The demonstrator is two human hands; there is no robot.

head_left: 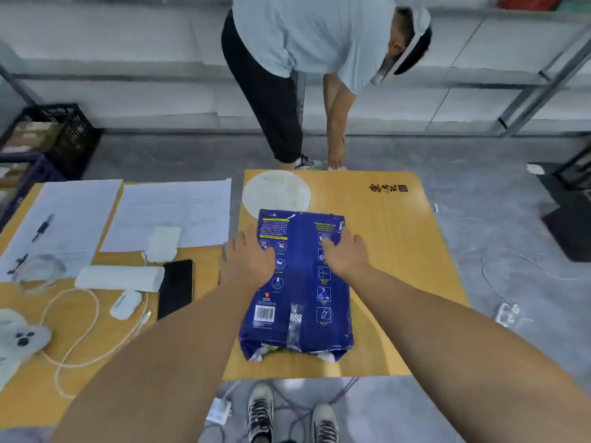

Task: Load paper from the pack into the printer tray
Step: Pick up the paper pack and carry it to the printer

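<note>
A blue paper pack (299,282) lies lengthwise on a small wooden table (393,251), its near end torn with white paper showing. My left hand (248,259) rests flat on the pack's left edge, fingers spread. Flat on the upper right part of the pack lies my right hand (345,252), its fingers also apart. Neither hand grips anything. No printer or tray is in view.
A white round disc (276,190) lies behind the pack. The left table (32,394) holds paper sheets (169,212), a black phone (176,287), a white box (120,278), an earbud case (125,304) and cables. A person (313,59) bends over beyond the table. Crates (54,135) stand far left.
</note>
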